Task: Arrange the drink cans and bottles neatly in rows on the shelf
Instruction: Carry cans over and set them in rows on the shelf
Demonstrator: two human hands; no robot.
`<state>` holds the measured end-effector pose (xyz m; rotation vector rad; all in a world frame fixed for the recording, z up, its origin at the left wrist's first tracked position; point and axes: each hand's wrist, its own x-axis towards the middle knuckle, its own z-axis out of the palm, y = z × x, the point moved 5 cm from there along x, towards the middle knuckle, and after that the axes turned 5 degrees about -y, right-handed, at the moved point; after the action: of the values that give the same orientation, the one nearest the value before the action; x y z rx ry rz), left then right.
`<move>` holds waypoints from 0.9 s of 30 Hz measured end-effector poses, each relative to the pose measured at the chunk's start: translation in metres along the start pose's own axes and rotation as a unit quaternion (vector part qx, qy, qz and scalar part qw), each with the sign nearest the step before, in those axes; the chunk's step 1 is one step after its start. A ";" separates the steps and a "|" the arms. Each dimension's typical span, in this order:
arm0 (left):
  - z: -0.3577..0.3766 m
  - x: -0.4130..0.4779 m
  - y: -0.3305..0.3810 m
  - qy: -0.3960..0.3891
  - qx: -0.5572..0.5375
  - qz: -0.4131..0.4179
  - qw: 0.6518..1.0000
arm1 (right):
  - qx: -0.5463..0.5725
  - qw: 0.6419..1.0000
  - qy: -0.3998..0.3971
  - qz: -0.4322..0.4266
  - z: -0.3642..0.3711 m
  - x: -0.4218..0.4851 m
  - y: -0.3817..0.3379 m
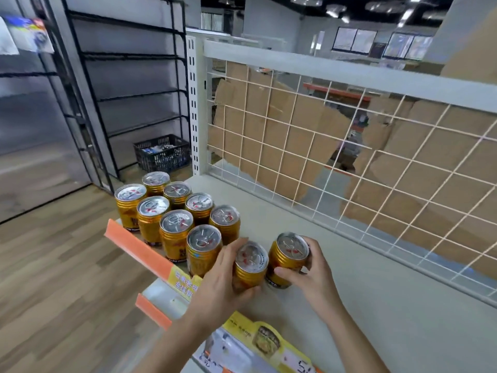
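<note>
Several gold drink cans [176, 227] with silver tops stand in two rows at the left end of the pale shelf [376, 278]. My left hand [223, 281] grips one gold can [250, 265] just right of the front row. My right hand [314, 273] grips a second gold can [289, 258] beside it, in line with the back row. Both held cans are upright and close together. I cannot tell whether their bases touch the shelf.
A white wire grid panel [349, 162] backs the shelf, with cardboard behind it. An orange price strip [139, 251] runs along the shelf's front edge. A black crate [162, 153] sits on the wooden floor by dark racking at the left.
</note>
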<state>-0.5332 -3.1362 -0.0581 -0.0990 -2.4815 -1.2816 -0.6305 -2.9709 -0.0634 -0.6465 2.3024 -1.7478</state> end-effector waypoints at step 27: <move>-0.019 -0.002 -0.005 -0.023 0.382 0.106 0.918 | -0.090 0.978 -0.176 0.061 0.056 0.042 -0.003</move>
<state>-0.5273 -3.1543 -0.0521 -0.1940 -2.7271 -0.1708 -0.6452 -3.0389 -0.0718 -0.7585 2.2114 -1.2626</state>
